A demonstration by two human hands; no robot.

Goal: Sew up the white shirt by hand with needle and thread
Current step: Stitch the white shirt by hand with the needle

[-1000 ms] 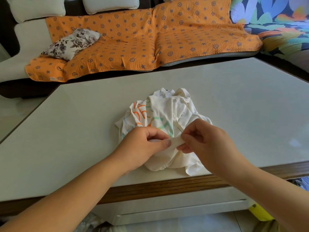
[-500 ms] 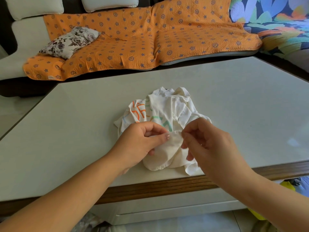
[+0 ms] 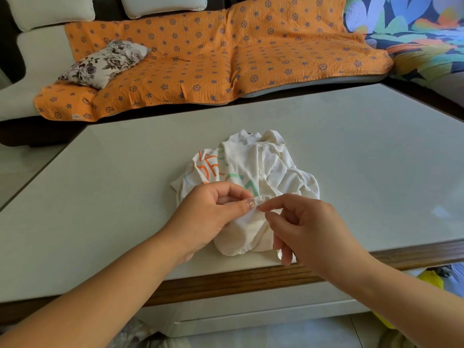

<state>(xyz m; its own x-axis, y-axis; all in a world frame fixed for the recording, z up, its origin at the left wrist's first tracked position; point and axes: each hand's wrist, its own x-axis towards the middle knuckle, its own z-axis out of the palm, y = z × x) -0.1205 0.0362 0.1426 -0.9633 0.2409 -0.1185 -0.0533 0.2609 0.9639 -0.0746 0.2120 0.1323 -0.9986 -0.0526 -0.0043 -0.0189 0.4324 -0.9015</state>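
A crumpled white shirt [image 3: 261, 169] with orange and green lettering lies bunched near the front edge of the pale table [image 3: 125, 197]. My left hand [image 3: 211, 214] pinches a raised fold of the shirt between thumb and fingers. My right hand [image 3: 306, 229] is just right of that fold and pinches a thin needle [image 3: 261, 206] whose tip sits at the fold. The thread is too fine to make out.
The table has a wooden front edge [image 3: 251, 280] with a drawer below. Behind it stands a sofa under an orange patterned cover [image 3: 200, 59], with a floral cushion [image 3: 105, 62]. A colourful leafy cover [image 3: 414, 28] lies at the right. Something yellow [image 3: 430, 278] sits below the table's right.
My right hand has slid down and to the right, away from the fold, and the needle now shows between the two hands. My left hand keeps its pinch on the fold.
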